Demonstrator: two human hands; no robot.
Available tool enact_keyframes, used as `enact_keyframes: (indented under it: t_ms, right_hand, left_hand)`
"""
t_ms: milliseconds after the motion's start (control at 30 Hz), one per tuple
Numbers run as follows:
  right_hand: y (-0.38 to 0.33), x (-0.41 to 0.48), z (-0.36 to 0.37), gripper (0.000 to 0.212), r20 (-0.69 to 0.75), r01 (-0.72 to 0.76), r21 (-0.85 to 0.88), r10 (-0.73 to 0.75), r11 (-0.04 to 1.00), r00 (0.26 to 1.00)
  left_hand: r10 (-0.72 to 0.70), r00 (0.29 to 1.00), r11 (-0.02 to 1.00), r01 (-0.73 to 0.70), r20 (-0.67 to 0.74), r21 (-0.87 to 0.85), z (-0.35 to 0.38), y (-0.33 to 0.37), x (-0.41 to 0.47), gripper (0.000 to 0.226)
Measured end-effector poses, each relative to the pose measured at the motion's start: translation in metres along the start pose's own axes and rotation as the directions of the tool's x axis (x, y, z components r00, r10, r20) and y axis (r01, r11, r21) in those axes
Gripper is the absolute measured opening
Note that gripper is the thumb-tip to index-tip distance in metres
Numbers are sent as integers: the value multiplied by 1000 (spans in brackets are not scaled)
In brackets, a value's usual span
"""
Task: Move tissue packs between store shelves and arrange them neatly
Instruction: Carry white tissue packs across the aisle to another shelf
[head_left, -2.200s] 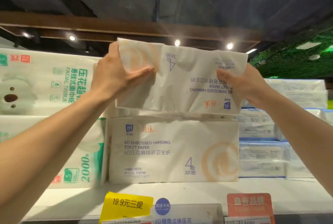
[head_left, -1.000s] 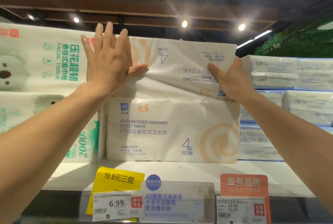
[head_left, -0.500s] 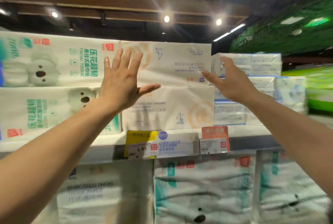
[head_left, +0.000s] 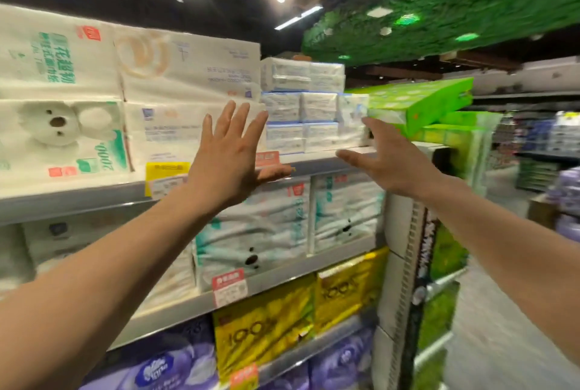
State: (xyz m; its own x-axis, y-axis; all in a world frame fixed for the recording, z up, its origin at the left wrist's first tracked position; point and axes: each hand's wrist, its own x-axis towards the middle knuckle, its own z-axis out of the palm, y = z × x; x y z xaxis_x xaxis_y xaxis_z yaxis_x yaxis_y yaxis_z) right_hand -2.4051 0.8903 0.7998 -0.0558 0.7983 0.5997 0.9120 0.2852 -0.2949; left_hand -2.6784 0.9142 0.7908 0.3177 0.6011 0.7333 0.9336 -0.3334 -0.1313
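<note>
Now up on the top shelf: the tissue pack, laid flat on a matching lower pack, print upside down, fronts roughly flush. Likely stacked this way to fill the slot between the bear-print packs on the left and the blue-edged small packs on the right. Gripped by nothing. In front, left hand raised flat, fingers straight and spread, holding nothing; contact with the lower pack impossible to tell. Right hand likewise spread and empty, near the blue-edged small packs, about level with the shelf edge. Probably a placement done, only squaring-up left. Further right, green packs.
</note>
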Motion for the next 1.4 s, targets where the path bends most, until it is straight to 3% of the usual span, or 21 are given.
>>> enact_keyframes:
  t_ms: [167,433,533,667,767,900,1100,1400]
  right_hand:
    - [76,-71,-54,94,-6,-89,-135,89,987,996]
    - [251,-199,-157,115,53,-326,-358,368,875,928]
    - [319,-243,-194,133,26,-393,-440,449,807,893]
    - [390,-292,-243,93,38,-481,-478,565,735,824]
    - [449,-326,-274,90,-2,-550,-502,635,667,772]
    - [534,-377,-298,95,-78,-660,-519,738,544,670]
    - [674,-437,-328,120,-176,-784,-510,850,353,497]
    - [841,-520,-396,112,-366,-966,-259,925,8,105]
  left_hand:
    - [136,990,981,-131,24,-145,20,107,5,116]
    - [306,952,874,-283,-6,-396,65,352,29,124]
    - [383,922,819,-309,59,-484,77,451,30,119]
    - [492,866,733,-354,93,-580,95,569,39,115]
    - [572,814,666,-392,98,-635,115,653,47,113]
    - [686,726,544,-468,48,-697,154,764,56,118]
    - [804,594,409,-514,31,-754,226,939,86,138]
    - [949,280,62,-621,-147,-782,282,1209,134,135]
